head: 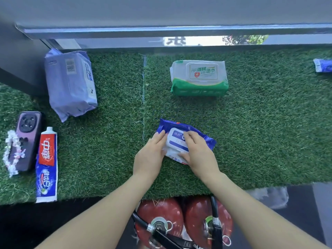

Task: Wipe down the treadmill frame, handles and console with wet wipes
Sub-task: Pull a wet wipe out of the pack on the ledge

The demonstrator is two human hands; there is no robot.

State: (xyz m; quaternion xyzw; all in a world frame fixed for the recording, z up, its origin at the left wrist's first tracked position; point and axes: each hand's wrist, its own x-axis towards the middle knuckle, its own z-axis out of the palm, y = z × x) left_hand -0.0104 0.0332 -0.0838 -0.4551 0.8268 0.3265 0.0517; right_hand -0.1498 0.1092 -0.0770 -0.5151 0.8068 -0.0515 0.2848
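I'm at the first step, getting a wipe out: the blue wipes pack [186,139] lies on the green turf [251,132], my left hand [151,155] flat against its side, my right hand [196,151] curled over its white lid [177,141]. Next, I judge, I must flip that lid and pull one wipe; no treadmill shows.

Glossy plastic wipes pack [186,139] on rough artificial turf [251,132].

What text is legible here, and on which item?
"75° 酒精卫生湿巾": lid of the green wipes pack.
"中华": red band of the toothpaste tube.
"卫生湿巾": front edge of the blue wipes pack, held by the left hand and right hand; lid text partly covered.
Purple pack: barcode and side print too blurred.
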